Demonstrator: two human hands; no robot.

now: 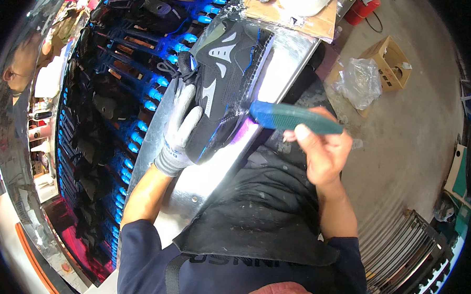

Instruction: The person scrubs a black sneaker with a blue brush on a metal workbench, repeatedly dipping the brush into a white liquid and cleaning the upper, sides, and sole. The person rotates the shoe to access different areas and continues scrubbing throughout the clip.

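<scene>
A black sneaker (pixel 222 78) with grey patches and a thin blue line along its lower edge lies tilted on its side, toe toward me. My left hand (pixel 180 123), in a light grey knit glove, grips it from the left, its fingers pointing away along the upper near the laces. In my bare right hand (pixel 322 148) is a brush (pixel 294 118) with a dark green ribbed handle. Its blue end meets or nearly meets the shoe's edge where upper and sole join; the exact contact is too small to tell.
A shiny metal work surface (pixel 213 185) lies beneath the shoe. Left of it runs a conveyor rack (pixel 138 79) with blue-tipped rods and dark shoe parts. Cardboard (pixel 317 27) lies at the far end. Rightward on the floor are a plastic bag (pixel 359 84) and an open carton (pixel 389 64).
</scene>
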